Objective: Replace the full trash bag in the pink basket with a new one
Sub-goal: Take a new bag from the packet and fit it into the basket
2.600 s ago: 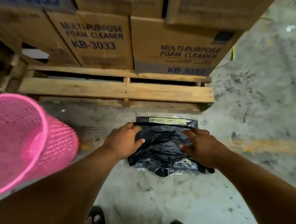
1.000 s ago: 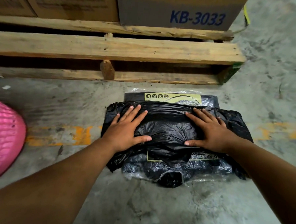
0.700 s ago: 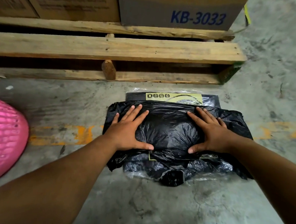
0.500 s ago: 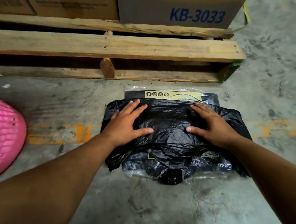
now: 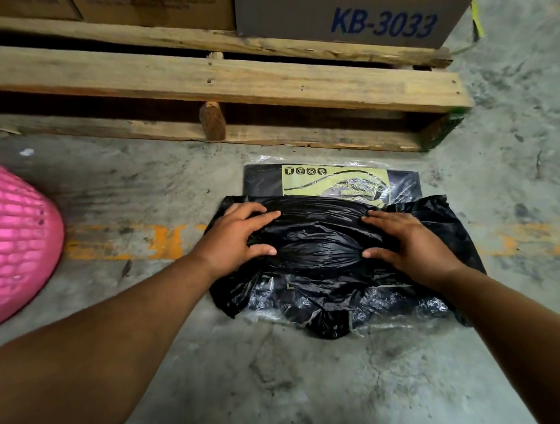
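Observation:
A loose black trash bag (image 5: 319, 236) lies crumpled on the concrete floor, on top of a clear packet of new bags (image 5: 335, 182) with a yellow label. My left hand (image 5: 235, 238) and my right hand (image 5: 409, 247) sit on its two ends. On each hand the fingers and thumb curl around a bunched fold of the plastic and pinch it together. The pink mesh basket (image 5: 14, 240) lies on its side at the left edge, well apart from my left arm. No bag shows on the visible part of the basket.
A wooden pallet (image 5: 214, 78) runs across the floor just behind the packet, loaded with cardboard boxes (image 5: 347, 14) marked KB-3033. A worn orange line (image 5: 160, 241) crosses the concrete between the basket and the bag.
My hands first lay flat on the bag. Their fingers and thumbs have since drawn together, gathering the plastic into a tighter bunch. The view has come closer to the floor since the earliest frame.

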Motion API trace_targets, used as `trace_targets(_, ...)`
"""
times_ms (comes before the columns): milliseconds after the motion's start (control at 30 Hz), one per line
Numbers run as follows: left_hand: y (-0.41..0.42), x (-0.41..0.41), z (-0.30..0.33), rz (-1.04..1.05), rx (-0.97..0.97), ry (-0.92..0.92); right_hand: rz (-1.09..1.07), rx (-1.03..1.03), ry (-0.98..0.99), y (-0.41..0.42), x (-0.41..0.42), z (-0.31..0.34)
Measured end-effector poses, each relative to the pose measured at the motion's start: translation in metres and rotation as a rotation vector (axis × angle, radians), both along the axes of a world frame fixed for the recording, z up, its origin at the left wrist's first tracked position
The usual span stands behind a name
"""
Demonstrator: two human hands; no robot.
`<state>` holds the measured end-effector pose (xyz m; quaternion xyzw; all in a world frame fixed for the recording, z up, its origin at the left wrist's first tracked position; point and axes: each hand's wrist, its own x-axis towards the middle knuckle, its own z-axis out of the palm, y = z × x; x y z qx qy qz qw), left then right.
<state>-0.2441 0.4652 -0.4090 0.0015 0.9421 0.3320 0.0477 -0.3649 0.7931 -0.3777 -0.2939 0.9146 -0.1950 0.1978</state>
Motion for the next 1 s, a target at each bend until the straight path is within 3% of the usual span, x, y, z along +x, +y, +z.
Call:
trace_targets(300, -0.015, -0.008, 0.039, 0.002, -0.063, 0.087, 0.026, -0.025, 0.193, -0.004, -0.010, 0.041)
trace_targets(600, -0.074, -0.084, 0.195, 0.068, -0.097, 0.389, -0.057, -0.222, 0.417, -0.054, -0.086, 0.187)
trace_targets(733, -0.113, -0.121, 0.265, 0.069, -0.199, 0.502, -0.024, -0.266, 0.478, -0.083, -0.112, 0.254)
trace_targets(1000, -0.172, -0.173, 0.354, -0.085, -0.328, 0.608, -0.112, -0.233, 0.567, -0.121, -0.130, 0.350)
